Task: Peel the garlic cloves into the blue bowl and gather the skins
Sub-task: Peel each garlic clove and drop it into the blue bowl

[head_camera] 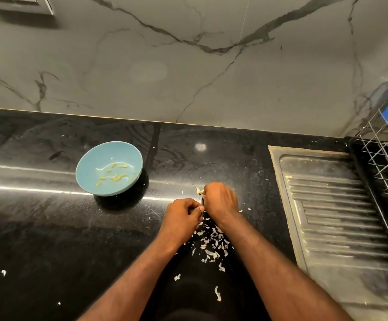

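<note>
The blue bowl point(89, 163) is set on the black worktop point(49, 228), and several peeled garlic cloves point(115, 177) are seen lying inside it. To the right of the bowl and nearer the person, the left hand point(182, 215) and the right hand point(220, 200) are brought together, touching. The fingers of both are curled inward. Whether either grip is closed on anything cannot be told, since the palms are hidden. A pale garlic piece point(199, 191) is seen at the right hand's fingertips, on the side facing the bowl. Garlic skins point(211, 242) are scattered between the forearms, further from the bowl than the hands. A steel drainboard point(327, 216) and a wire rack point(387, 149) are found far right of the bowl.
</note>
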